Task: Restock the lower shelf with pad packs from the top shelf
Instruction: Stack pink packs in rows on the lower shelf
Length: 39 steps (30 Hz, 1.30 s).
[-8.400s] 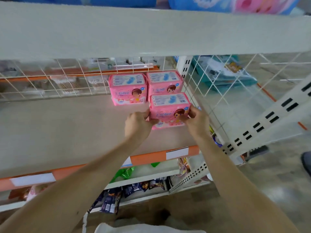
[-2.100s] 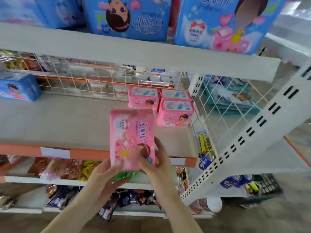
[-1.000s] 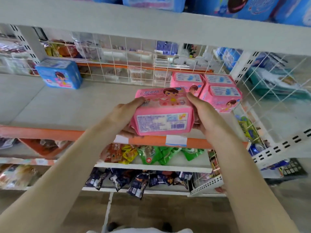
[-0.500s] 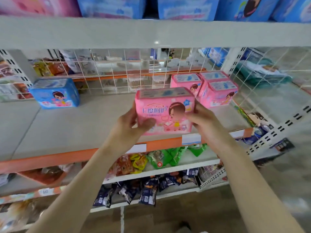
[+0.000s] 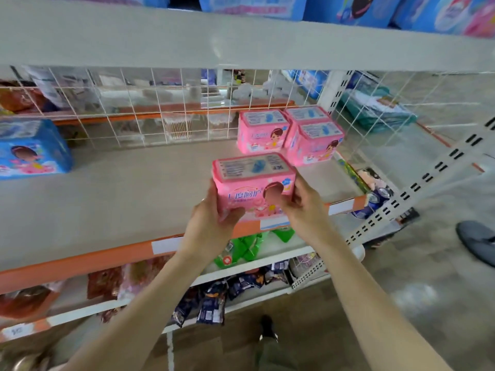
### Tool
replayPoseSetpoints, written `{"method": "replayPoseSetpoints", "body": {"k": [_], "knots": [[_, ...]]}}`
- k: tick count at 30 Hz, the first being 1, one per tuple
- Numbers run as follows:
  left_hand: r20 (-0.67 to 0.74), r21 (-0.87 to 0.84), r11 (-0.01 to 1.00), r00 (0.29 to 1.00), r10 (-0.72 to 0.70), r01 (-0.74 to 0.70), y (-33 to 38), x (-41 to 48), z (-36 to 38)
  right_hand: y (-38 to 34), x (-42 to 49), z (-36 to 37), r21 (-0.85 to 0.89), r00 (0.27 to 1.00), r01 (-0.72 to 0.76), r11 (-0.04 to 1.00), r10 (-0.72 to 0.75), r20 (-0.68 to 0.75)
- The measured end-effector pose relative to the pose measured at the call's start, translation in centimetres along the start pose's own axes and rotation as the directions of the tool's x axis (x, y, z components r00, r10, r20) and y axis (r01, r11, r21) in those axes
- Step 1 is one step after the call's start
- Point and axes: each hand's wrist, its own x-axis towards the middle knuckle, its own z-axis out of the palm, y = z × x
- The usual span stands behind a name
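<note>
At shelf edge [image 5: 107,259], pink pack [image 5: 251,183]

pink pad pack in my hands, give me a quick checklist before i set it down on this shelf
1. Grip: left hand and right hand hold the pink pack at both ends: ok.
2. Orientation: upright, printed front facing the person: ok.
3. Landing spot: bare shelf board ahead of it, in front of the three stocked pink packs: ok.
4. Contact with the shelf: cannot tell, the hands hide its base.
5. Path: blue pack stands far left, out of the way: ok.
</note>
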Motion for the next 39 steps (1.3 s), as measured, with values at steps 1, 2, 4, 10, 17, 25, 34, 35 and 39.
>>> {"method": "replayPoseSetpoints", "body": {"k": [1, 2, 4, 10, 17, 25, 34, 35, 39], "knots": [[-0.004, 0.010, 1.000, 1.000, -0.013, 0.013, -0.2, 0.5, 0.7, 0.7, 0.4, -0.1, -0.026, 1.000, 0.011, 1.000, -0.012, -0.018], [-0.014, 0.033, 0.999, 1.000, -0.027, 0.028, -0.3, 1.0, 1.4, 1.4, 0.9, -0.2, -0.042, 0.999, 0.024, 0.999, -0.025, -0.030], [-0.031, 0.081, 0.996, 0.999, -0.038, 0.040, -0.4, 2.1, 2.6, 2.7, 1.9, -0.8, -0.044, 0.999, 0.034, 0.998, -0.035, -0.033], [-0.038, 0.145, 0.989, 0.999, -0.009, 0.014, -0.2, 5.1, 6.1, 6.4, 5.2, -2.9, -0.053, 1.000, 0.021, 0.998, -0.021, 0.003], [-0.131, 0.206, 0.973, 0.989, -0.074, 0.100, -0.2, 9.4, 10.1, 10.1, 9.7, -4.1, -0.060, 0.995, 0.097, 0.993, -0.099, -0.030], [-0.230, 0.334, 0.933, 0.972, -0.053, 0.131, -0.3, 13.7, 11.7, 10.9, 14.0, -4.7, 0.020, 0.984, 0.154, 0.988, -0.152, -0.089], [-0.210, 0.399, 0.904, 0.975, -0.076, 0.157, -0.2, 16.6, 11.5, 11.6, 16.3, -4.9, -0.219, 0.989, 0.064, 0.974, -0.092, -0.117], [-0.207, 0.406, 0.901, 0.976, -0.075, 0.155, -0.2, 16.9, 11.5, 11.7, 16.7, -4.9, -0.224, 0.991, 0.050, 0.973, -0.076, -0.107], [-0.197, 0.405, 0.900, 0.976, -0.088, 0.162, -0.2, 17.9, 11.4, 11.6, 17.6, -4.6, -0.253, 0.992, 0.032, 0.967, -0.061, -0.108]]}}
